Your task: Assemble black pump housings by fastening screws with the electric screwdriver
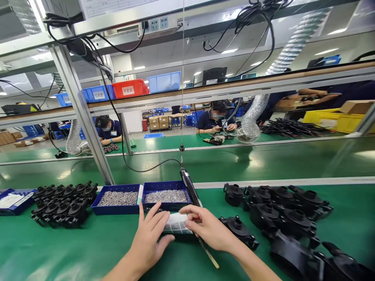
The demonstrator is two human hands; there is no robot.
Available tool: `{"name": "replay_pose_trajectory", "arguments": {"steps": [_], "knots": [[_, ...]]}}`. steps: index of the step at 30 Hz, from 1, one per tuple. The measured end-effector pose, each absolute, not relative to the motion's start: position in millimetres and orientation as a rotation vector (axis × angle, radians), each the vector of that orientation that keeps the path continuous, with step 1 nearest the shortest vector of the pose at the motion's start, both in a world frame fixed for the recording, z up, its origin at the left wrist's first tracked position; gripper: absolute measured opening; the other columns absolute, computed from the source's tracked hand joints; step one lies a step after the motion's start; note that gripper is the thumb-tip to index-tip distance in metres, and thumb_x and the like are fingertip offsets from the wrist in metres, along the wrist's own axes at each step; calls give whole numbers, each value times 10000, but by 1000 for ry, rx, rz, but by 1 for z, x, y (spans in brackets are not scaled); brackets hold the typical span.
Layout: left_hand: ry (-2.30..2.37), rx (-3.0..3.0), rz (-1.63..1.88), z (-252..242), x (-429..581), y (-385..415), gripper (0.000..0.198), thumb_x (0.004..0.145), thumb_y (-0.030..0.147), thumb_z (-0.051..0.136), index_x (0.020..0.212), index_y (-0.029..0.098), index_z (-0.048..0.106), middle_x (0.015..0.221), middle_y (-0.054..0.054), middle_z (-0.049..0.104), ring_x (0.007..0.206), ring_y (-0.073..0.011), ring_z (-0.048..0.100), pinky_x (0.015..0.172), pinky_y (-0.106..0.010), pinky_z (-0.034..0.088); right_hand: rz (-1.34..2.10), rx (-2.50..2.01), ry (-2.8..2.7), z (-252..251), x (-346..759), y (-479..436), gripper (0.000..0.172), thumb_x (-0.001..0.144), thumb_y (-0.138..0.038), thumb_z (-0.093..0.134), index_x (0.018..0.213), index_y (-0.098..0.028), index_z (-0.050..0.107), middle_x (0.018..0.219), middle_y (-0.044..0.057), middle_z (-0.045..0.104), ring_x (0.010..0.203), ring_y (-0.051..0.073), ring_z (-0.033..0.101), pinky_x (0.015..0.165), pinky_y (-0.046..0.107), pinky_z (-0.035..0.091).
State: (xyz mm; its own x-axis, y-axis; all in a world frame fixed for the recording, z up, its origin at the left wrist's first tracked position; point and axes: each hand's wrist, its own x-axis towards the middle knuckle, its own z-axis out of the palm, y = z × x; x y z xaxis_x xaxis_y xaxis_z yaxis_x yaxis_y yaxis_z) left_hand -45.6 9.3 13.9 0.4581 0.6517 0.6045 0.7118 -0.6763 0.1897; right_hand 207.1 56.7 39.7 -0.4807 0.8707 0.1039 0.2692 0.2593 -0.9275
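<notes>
Open mat (73,249) lower left; screw trays (115,209) block ahead, black housings (293,218) crowd right.

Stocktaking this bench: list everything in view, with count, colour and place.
white piece: one, white, front centre, between both hands
screw trays: two, blue, holding silvery screws, side by side behind the hands
left housings: a cluster, black, on the mat's left
right housings: a cluster, black, on the mat's right
screwdriver: one, black, hanging on a cord by the right tray
flat tray: one, blue, far left
mat: one, green, covering the bench
crates: one red, several blue, on the overhead shelf
co-workers: two, dark tops, seated across
left hand: fingers flat on the white piece
right hand: pinching it
</notes>
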Motion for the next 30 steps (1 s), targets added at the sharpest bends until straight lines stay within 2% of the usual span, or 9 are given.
{"name": "replay_pose_trajectory", "arguments": {"steps": [5,9,11,13,15,16,19,25,30], "knots": [[-1358,-2571,-1008,12,-38,23,321,976,140,571,1226,299,697,954,-41,772,1374,-328,533,1185,-745,-126,1075,-1074,-1967,41,204,54,267,920,-327,586,1134,-225,707,893,30,667,691,177,604,616,285,501],[-1455,-2578,-1156,28,-34,25,244,981,165,557,1088,285,740,974,-51,752,1333,-323,554,1215,-724,-36,786,-1050,-2015,44,200,51,151,920,-315,617,957,-237,741,890,32,647,784,197,613,692,309,486],[-1470,-2609,-1290,37,-28,27,198,956,184,608,1080,270,736,1034,-62,747,1290,-323,577,1231,-690,83,734,-1021,-1958,45,199,51,179,939,-335,594,887,-232,730,937,45,636,841,208,622,712,314,488],[-1476,-2674,-1413,43,-20,29,146,930,204,655,1039,252,738,983,-57,745,1107,-287,660,1188,-592,301,756,-991,-1905,45,198,53,203,945,-363,592,867,-226,720,949,51,645,877,219,630,721,315,494],[-1496,-2687,-1534,45,-13,32,98,938,226,647,953,230,744,891,-51,725,888,-233,673,985,-437,496,767,-962,-1883,45,198,55,244,957,-391,586,833,-218,705,891,44,663,849,221,628,716,315,488],[-1515,-2658,-1589,46,-10,32,131,955,238,622,915,222,745,845,-49,706,810,-213,654,855,-369,521,749,-954,-1881,44,198,56,276,968,-404,572,809,-213,693,847,38,663,813,217,621,708,315,482],[-1546,-2546,-1686,43,-5,32,201,979,280,592,884,205,752,777,-51,671,723,-193,613,655,-289,460,648,-933,-1887,42,198,58,378,1002,-438,516,737,-203,647,764,32,646,739,206,599,695,317,472],[-1546,-2527,-1733,37,-9,28,239,1003,336,565,984,210,768,861,-72,739,790,-210,670,719,-299,496,695,-916,-1783,38,201,58,213,971,-386,615,924,-211,726,837,56,744,762,227,694,702,327,556],[-1695,-2430,-1828,33,-10,27,219,962,383,627,968,225,778,934,-75,782,814,-231,700,751,-319,525,199,-554,-1895,45,204,54,144,953,-232,634,916,-281,765,998,84,738,967,269,677,843,428,571]]}}
